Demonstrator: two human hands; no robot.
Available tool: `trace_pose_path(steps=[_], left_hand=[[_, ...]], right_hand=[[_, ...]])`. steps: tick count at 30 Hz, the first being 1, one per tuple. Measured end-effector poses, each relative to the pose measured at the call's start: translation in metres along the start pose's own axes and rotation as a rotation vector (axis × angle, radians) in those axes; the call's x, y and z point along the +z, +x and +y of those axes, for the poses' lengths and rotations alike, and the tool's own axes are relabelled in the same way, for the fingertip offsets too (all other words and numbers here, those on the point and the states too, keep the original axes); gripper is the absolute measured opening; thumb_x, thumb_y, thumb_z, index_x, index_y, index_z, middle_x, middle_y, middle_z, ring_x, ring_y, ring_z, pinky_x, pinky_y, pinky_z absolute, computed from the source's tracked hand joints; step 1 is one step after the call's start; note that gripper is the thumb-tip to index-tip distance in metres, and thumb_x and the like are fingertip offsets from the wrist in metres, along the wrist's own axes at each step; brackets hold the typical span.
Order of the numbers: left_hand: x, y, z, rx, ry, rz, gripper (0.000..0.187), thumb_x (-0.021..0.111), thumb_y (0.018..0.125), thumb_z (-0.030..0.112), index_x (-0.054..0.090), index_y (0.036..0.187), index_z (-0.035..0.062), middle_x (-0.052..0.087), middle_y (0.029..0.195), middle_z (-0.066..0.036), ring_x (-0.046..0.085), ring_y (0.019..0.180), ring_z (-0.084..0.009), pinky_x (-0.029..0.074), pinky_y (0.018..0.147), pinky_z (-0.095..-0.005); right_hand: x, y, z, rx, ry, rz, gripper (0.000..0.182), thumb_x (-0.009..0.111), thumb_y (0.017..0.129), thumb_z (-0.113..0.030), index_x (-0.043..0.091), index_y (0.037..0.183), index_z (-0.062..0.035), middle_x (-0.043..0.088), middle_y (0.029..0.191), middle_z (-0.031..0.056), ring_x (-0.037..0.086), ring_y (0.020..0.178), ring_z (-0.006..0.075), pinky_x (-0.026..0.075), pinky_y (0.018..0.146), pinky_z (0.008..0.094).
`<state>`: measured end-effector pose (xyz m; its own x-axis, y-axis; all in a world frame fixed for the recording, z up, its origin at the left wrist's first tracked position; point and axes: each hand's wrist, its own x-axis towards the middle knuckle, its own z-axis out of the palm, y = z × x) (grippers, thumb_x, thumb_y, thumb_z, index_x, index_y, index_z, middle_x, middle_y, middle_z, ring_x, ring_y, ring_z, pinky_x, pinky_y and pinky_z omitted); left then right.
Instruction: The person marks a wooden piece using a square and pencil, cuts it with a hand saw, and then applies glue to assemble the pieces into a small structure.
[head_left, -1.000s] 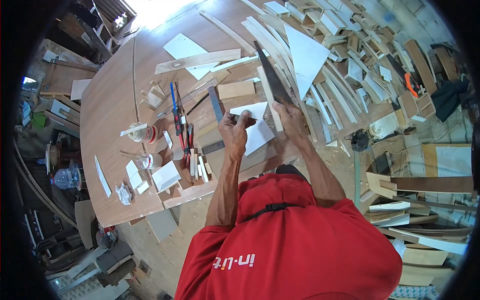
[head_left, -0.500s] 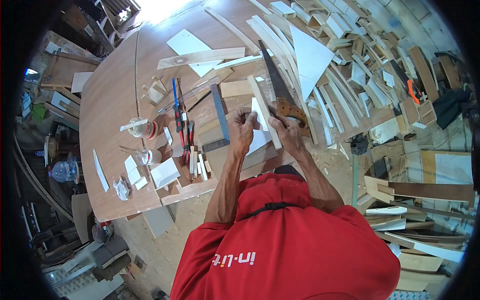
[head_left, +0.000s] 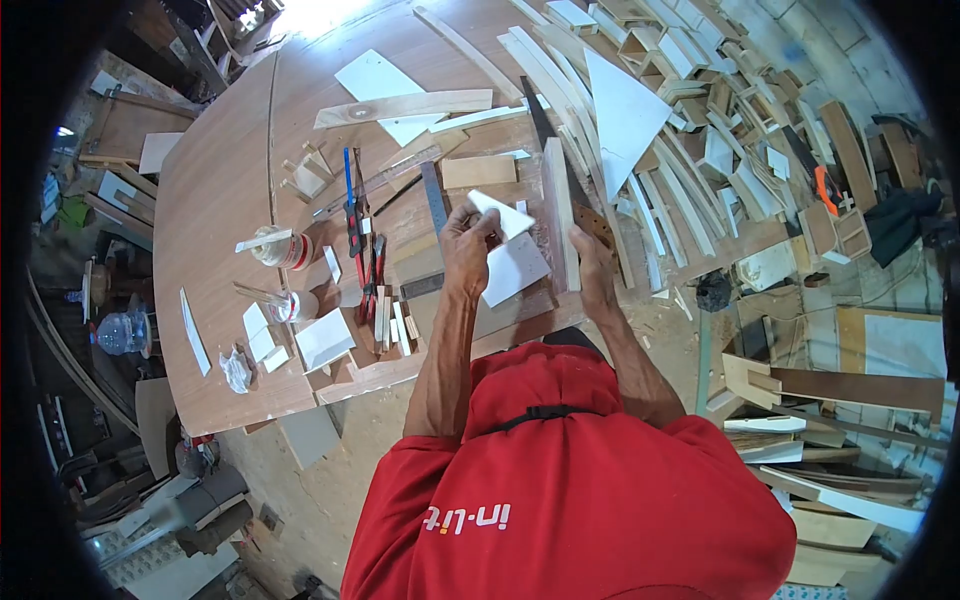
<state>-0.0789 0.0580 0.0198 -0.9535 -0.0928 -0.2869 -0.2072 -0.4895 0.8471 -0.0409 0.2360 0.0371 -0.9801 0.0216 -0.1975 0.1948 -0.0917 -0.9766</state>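
My left hand (head_left: 468, 240) holds a small white triangular piece (head_left: 503, 214) by its left end, above a white panel (head_left: 517, 269) lying on the table. My right hand (head_left: 592, 262) is closed against the right side of a long wooden strip (head_left: 561, 215), near its lower end. The strip's wide side faces left. Just right of it lies a handsaw, its wooden handle (head_left: 594, 226) partly hidden behind my right hand. A dark-bladed square (head_left: 434, 197) rests left of my left hand, beside a pale wood block (head_left: 479, 172).
Red-handled pliers (head_left: 371, 283), a jar with a red label (head_left: 285, 250) and a second jar (head_left: 296, 306) stand or lie at the left. Long curved strips (head_left: 548, 75) and a large white triangle (head_left: 624, 120) lie at the upper right. Stacked wood fills the right side.
My left hand has lifted the white piece away from the strip, up and to the left. The strip has turned more upright in view, and my right hand has moved slightly right.
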Motion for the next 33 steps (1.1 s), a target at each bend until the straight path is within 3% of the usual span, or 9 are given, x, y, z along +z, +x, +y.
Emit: trace_pose_path(steps=[3,8,10,13,16,20,24,30,33], left_hand=[[0.004,0.002,-0.006,-0.008,-0.109,0.121,0.023,0.069,0.082,0.001,0.054,0.099,0.0004,0.064,0.083,-0.008,0.065,0.072,-0.0197,0.058,0.067,-0.0327],[0.026,-0.007,-0.009,-0.033,-0.05,0.094,0.022,0.068,0.082,-0.001,0.054,0.099,-0.0002,0.065,0.084,-0.012,0.066,0.065,-0.0205,0.059,0.064,-0.0305],[0.028,-0.001,-0.007,0.109,-0.013,0.184,0.019,0.068,0.082,-0.002,0.055,0.096,-0.0036,0.065,0.08,-0.014,0.066,0.063,-0.0189,0.059,0.057,-0.0301],[0.02,0.001,-0.005,0.093,-0.016,0.165,0.017,0.066,0.083,-0.002,0.055,0.096,-0.0027,0.066,0.08,-0.014,0.065,0.061,-0.0188,0.058,0.056,-0.03],[0.019,-0.008,-0.008,0.067,0.005,0.076,0.017,0.066,0.083,-0.002,0.055,0.095,-0.0011,0.066,0.081,-0.013,0.066,0.063,-0.0198,0.059,0.058,-0.0302],[0.018,0.0,-0.005,0.094,-0.004,0.065,0.016,0.066,0.084,-0.001,0.054,0.094,-0.0001,0.066,0.083,-0.013,0.067,0.065,-0.0199,0.06,0.06,-0.0309],[0.022,-0.014,-0.007,0.115,0.083,-0.035,0.016,0.066,0.084,0.0,0.054,0.095,-0.0005,0.066,0.083,-0.013,0.067,0.065,-0.0193,0.06,0.061,-0.0303],[0.007,-0.017,-0.005,0.165,0.165,-0.012,0.021,0.074,0.08,0.006,0.059,0.095,0.0013,0.066,0.082,-0.009,0.066,0.066,-0.0172,0.055,0.059,-0.027],[-0.011,-0.015,-0.008,0.176,0.254,0.021,0.027,0.076,0.078,0.008,0.06,0.099,0.0031,0.066,0.081,-0.007,0.065,0.065,-0.0155,0.052,0.058,-0.0251]], right_hand=[[0.006,-0.005,0.017,-0.003,0.077,-0.008,0.049,0.043,0.096,-0.034,0.05,0.132,-0.0012,0.063,0.095,0.0085,0.058,0.086,0.0138,0.047,0.077,0.028],[0.016,-0.006,0.008,0.129,0.127,-0.077,0.046,0.043,0.096,-0.032,0.054,0.127,0.0004,0.061,0.102,0.0109,0.059,0.091,0.0166,0.047,0.083,0.0306],[0.023,-0.012,0.018,-0.121,-0.032,0.031,0.043,0.045,0.095,-0.034,0.059,0.117,0.001,0.061,0.087,0.0061,0.058,0.072,0.0148,0.048,0.069,0.0295],[0.022,-0.02,0.023,-0.199,-0.091,0.048,0.044,0.046,0.094,-0.036,0.06,0.111,0.0018,0.06,0.086,0.005,0.056,0.071,0.014,0.047,0.067,0.0302],[0.003,0.002,0.002,0.171,-0.077,-0.132,0.048,0.047,0.094,-0.037,0.058,0.119,0.0028,0.063,0.098,0.0102,0.057,0.088,0.0169,0.046,0.08,0.0325],[0.015,-0.007,0.01,-0.186,-0.074,0.014,0.051,0.046,0.093,-0.037,0.058,0.124,0.0016,0.066,0.088,0.0089,0.059,0.08,0.0162,0.049,0.073,0.0326],[0.006,0.003,0.007,-0.084,-0.102,0.043,0.054,0.049,0.092,-0.04,0.056,0.126,0.0009,0.065,0.09,0.0114,0.059,0.08,0.0172,0.049,0.073,0.0337],[-0.076,0.042,0.025,-0.199,-0.921,0.347,0.067,0.061,0.083,-0.047,0.043,0.141,-0.0196,0.047,0.117,0.0244,0.053,0.105,0.0362,0.048,0.082,0.0493],[-0.104,0.038,0.03,-0.303,-1.077,0.428,0.071,0.066,0.077,-0.046,0.044,0.139,-0.02,0.043,0.123,0.0261,0.044,0.115,0.0395,0.043,0.089,0.0522]])
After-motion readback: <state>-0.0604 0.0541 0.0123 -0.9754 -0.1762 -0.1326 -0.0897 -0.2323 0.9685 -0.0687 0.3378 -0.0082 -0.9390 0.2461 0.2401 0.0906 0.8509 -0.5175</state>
